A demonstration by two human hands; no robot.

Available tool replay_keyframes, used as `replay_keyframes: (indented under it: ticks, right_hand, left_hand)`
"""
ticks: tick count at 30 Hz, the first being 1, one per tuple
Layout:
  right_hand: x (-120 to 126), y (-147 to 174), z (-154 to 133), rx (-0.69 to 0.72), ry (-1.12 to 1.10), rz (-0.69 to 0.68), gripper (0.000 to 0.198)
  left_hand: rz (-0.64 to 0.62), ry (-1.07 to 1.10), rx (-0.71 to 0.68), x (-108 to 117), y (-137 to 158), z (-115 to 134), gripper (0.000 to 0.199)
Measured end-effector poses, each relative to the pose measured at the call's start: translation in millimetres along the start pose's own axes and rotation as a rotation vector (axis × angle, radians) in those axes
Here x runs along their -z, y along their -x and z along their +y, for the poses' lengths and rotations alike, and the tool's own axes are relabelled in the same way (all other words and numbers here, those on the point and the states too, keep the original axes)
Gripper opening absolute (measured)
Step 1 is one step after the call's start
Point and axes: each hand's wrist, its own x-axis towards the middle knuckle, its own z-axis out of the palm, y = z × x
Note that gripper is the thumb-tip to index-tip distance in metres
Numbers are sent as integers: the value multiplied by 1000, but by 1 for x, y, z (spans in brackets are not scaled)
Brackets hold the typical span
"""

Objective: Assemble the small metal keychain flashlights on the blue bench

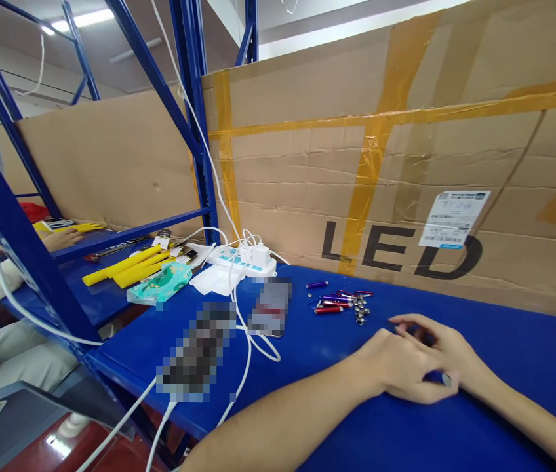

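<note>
Left hand (396, 367) and right hand (448, 357), fingers pinching small pen light (442, 378), blue table (528, 354)

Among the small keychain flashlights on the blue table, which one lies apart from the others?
The purple flashlight: it lies alone, toward the cardboard wall, while the other flashlights cluster together beside it.

The single head-worn camera looks forward and slightly down from close above the blue table (528, 354), facing the cardboard wall (357, 164) at twelve o'clock, with the blue shelf frame (17, 229) toward nine o'clock.
</note>
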Motion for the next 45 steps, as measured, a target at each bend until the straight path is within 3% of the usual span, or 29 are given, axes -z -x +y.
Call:
replay_keyframes:
  ticks: [4, 8, 11, 16, 18, 20, 23, 28, 33, 38, 40, 42, 44, 45]
  right_hand:
    - [-2, -4, -5, -2, 48, -42, 40]
    - [-2, -14, -6, 52, 76, -56, 37]
    - [-2, -24, -7, 105, 69, -48, 35]
    - [-2, -32, -7, 191, 88, -111, 36]
    - [0, -32, -6, 196, -13, -94, 34]
    - [3, -29, -6, 189, -210, -4, 37]
    - [7, -19, -12, 196, -457, 139, 43]
    - [3, 1, -30, 257, -422, 111, 32]
    - [7, 8, -35, 197, -435, 130, 30]
    - [26, 7, -28, 229, -261, 188, 28]
    - [28, 8, -25, 304, -103, 125, 25]
    - [26, 9, -22, 367, 13, 15, 23]
    - [19, 9, -22, 387, 63, -72, 20]
    - [16, 8, -23, 385, 76, -98, 19]
  left_hand:
    - [10, -118, -282, -6, -5, 1, 26]
    - [213, -34, -243, -12, -6, -2, 22]
    - [283, 61, -112, -16, -6, -4, 22]
    - [253, 127, 58, -16, -7, -6, 25]
    - [208, 175, 198, -14, -9, -8, 28]
    - [158, 232, 379, -11, -10, -10, 37]
    - [153, 213, 563, -7, -11, -14, 34]
    - [-9, 93, 646, -3, -8, -15, 27]
    - [-47, 129, 626, 3, -4, -8, 28]
    - [-45, 167, 738, 27, 20, 19, 60]
    - [8, 168, 695, 39, 43, 34, 46]
    - [74, 125, 496, 50, 73, 50, 26]
    - [175, 4, 249, 59, 109, 63, 20]
    - [254, -63, 249, 64, 128, 68, 19]
